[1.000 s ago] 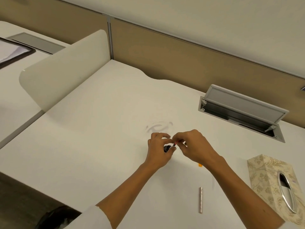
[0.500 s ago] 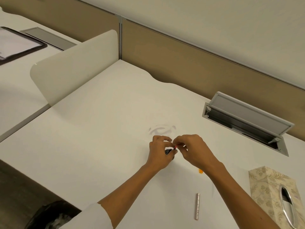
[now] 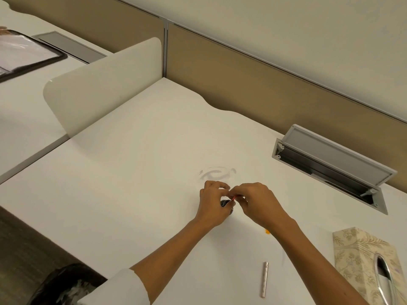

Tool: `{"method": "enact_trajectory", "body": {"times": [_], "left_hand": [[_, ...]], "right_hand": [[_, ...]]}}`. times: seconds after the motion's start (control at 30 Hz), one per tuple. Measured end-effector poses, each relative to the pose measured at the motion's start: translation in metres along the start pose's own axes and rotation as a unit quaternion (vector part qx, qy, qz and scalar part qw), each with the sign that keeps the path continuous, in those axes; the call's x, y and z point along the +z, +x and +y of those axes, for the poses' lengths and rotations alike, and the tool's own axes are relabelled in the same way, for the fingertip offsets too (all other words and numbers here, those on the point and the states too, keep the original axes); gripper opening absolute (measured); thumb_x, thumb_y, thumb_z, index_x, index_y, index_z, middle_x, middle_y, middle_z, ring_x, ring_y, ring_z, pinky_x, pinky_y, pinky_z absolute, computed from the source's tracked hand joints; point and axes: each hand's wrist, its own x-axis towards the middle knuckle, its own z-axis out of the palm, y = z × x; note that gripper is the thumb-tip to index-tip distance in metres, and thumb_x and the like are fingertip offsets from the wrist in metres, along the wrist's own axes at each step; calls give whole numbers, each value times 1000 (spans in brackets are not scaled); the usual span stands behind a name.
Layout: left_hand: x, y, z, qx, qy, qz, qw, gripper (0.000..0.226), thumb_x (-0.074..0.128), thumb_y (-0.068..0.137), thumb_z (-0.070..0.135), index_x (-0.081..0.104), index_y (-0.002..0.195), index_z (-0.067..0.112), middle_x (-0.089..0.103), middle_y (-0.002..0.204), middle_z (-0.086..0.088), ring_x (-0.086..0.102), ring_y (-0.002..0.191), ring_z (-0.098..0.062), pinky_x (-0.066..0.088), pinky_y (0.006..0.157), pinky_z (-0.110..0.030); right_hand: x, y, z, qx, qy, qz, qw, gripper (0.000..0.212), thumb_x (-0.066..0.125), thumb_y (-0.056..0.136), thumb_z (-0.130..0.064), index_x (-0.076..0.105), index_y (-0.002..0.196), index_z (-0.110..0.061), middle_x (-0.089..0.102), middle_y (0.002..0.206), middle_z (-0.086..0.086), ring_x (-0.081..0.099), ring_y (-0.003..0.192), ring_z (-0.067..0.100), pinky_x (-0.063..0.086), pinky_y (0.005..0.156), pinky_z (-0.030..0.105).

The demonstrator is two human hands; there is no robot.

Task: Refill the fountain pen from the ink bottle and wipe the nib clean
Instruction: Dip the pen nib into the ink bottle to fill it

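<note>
A small dark ink bottle (image 3: 225,203) stands on the white desk (image 3: 136,177), mostly hidden inside my left hand (image 3: 213,206), which is wrapped around it. My right hand (image 3: 256,202) pinches a thin red part of the fountain pen (image 3: 234,197) right over the bottle's mouth; the nib is hidden by my fingers. A silver metal pen barrel (image 3: 265,279) lies loose on the desk near the front edge. A small orange piece (image 3: 267,231) peeks out beside my right wrist.
A patterned tissue box (image 3: 361,260) sits at the front right. An open grey cable hatch (image 3: 330,166) lies at the back right. A white divider panel (image 3: 103,82) stands at the left, and a black bin bag (image 3: 63,285) is below the desk edge.
Both hands have stayed together over the bottle with only slight finger movement. The camera view has shifted, so everything sits a little lower and further right in the frame.
</note>
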Motion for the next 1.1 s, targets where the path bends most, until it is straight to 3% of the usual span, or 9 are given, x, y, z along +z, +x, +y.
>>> {"method": "enact_trajectory", "body": {"times": [0.63,1.1], "left_hand": [[4,0,0,16,62,2,998,15,70,82,17,76,96,18,62,119,9,40,123,-12,19,88,-16],[4,1,0,22,63,5,998,9,71,78,12,77,85,17,65,116,10,43,121,-12,22,90,-25]], "right_hand": [[12,1,9,-20,-37,14,999,21,60,95,-21,74,106,-32,72,87,-4,65,78,22,55,62,38],[23,1,14,-56,-141,37,988,12,61,95,-24,67,89,-15,61,77,1,58,70,22,50,45,39]]}}
